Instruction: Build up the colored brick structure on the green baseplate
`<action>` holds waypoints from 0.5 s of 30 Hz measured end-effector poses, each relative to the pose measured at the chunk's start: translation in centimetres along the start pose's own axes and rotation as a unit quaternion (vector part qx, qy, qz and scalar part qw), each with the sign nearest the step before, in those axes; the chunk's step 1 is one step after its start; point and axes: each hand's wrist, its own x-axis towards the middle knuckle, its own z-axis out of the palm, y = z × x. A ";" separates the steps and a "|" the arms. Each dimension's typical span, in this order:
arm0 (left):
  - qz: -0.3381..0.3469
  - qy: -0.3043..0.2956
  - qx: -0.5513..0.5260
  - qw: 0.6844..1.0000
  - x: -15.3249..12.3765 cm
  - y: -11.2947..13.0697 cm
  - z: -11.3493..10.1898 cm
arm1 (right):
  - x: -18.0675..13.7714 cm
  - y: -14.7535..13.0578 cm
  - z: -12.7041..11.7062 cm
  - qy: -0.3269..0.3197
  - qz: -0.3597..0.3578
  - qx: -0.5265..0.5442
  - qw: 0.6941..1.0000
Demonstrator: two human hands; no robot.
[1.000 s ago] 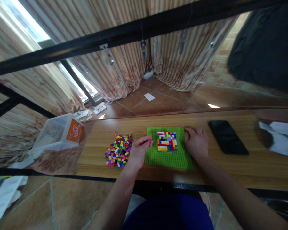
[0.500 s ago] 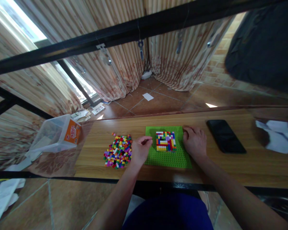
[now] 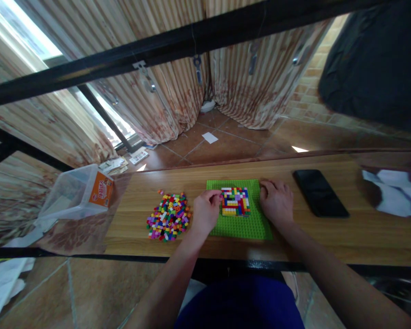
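Note:
A green studded baseplate [image 3: 238, 230] lies on the wooden table, bearing a square of multicoloured toy bricks [image 3: 235, 202] with gaps in its middle. My left hand [image 3: 206, 211] is over the plate's left side, thumb and forefinger pinched at the square's left edge. A tiny pinkish toy brick [image 3: 221, 196] shows at those fingertips, mostly hidden. My right hand [image 3: 277, 200] rests at the plate's right edge with its fingers curled against the rim. Left of my left hand spreads a pile of loose toy bricks [image 3: 169, 217] in many colours.
A black phone [image 3: 320, 193] lies on the table to the right, with white crumpled paper [image 3: 393, 192] farther right. A clear plastic box [image 3: 68, 194] with an orange label stands left of the table [image 3: 133, 196]. A black metal bar [image 3: 171, 48] crosses the view above.
My left hand has moved right, bringing its pinched fingertips to the left edge of the brick square. My right hand stays at the baseplate's edge. The whole view has shifted slightly.

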 end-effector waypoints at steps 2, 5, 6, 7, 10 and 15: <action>0.000 -0.004 0.018 1.000 0.2 0.3 -0.1 | 0.0 0.0 0.0 -0.002 0.001 -0.003 1.000; -0.002 -0.008 0.040 0.999 0.3 0.7 -0.3 | 0.0 0.0 0.0 -0.002 0.001 -0.005 1.000; -0.003 -0.008 0.042 0.999 0.3 0.8 -0.3 | 0.0 0.0 0.0 -0.002 0.001 -0.005 1.000; -0.003 -0.008 0.040 0.999 0.4 0.8 -0.3 | 0.0 0.0 0.0 0.000 0.000 -0.005 1.000; -0.010 -0.009 0.018 1.000 0.4 0.8 -0.2 | 0.0 0.0 0.0 0.002 -0.001 -0.008 1.000; -0.028 0.002 -0.012 1.000 0.5 0.8 0.2 | 0.0 0.1 0.1 0.005 -0.005 -0.008 1.000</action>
